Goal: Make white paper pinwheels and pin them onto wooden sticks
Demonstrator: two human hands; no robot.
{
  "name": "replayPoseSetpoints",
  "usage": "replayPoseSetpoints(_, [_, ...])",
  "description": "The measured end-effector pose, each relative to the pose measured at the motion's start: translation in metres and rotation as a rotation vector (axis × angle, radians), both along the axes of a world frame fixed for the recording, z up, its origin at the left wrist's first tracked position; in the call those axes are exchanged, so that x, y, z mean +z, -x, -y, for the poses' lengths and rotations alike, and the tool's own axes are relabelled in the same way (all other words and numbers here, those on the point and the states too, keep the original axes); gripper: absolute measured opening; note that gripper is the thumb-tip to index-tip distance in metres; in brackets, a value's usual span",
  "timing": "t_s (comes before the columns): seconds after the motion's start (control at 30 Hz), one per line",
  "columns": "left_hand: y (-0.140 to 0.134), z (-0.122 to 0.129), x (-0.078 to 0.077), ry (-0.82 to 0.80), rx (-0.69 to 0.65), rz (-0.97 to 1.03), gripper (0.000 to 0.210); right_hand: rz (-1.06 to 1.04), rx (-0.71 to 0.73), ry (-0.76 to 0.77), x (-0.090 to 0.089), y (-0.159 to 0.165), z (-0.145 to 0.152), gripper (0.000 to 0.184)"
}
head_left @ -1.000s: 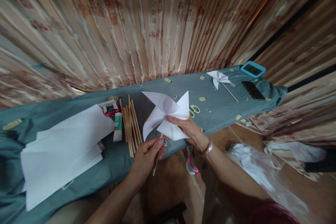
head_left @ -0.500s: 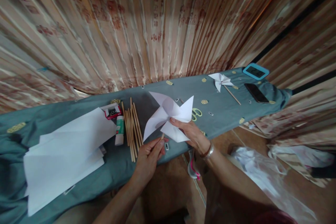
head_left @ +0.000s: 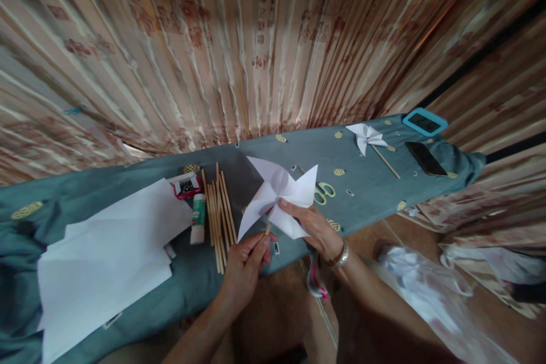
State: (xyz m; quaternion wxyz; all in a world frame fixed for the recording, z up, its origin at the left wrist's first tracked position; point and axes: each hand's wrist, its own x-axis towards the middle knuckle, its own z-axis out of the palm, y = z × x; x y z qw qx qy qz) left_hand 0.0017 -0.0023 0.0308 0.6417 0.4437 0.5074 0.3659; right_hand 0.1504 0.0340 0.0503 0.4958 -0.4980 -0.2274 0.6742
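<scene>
A white paper pinwheel (head_left: pixel 260 198) is held up over the table in front of me. My left hand (head_left: pixel 247 259) is closed round a wooden stick (head_left: pixel 268 228) just below the paper blades. With its thumb near the pinwheel's centre, my right hand (head_left: pixel 313 224) grips the paper; its other fingers are mostly hidden behind the blades. A bundle of wooden sticks (head_left: pixel 218 216) lies left of the pinwheel. Beside it stand a green and white glue stick (head_left: pixel 198 219) and a small red box (head_left: pixel 186 186) of dark pins or tacks.
White paper sheets (head_left: pixel 106 256) cover the table's left part. Scissors (head_left: pixel 325 192) with pale green handles lie behind my right hand. Farther right are a finished pinwheel (head_left: pixel 368 137), a phone (head_left: pixel 425 158) and a blue-framed device (head_left: pixel 425 121). A patterned curtain (head_left: pixel 239 57) hangs behind the table.
The view has shifted slightly, so everything sits a little lower and more to the right. Both hands keep their hold on the pinwheel, and more of the stick shows above my left hand.
</scene>
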Motion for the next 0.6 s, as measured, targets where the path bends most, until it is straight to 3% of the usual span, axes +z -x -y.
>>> replayPoseSetpoints(0.37, [0.005,-0.002,-0.01,-0.112,-0.011,-0.08,0.041,0.026,-0.004,-0.018,-0.006,0.005,-0.003,0.045])
replayPoseSetpoints(0.6, [0.004,-0.002,-0.009,-0.053,-0.02,-0.051,0.046,0.031,-0.035,-0.028,-0.007,0.006,-0.004,0.043])
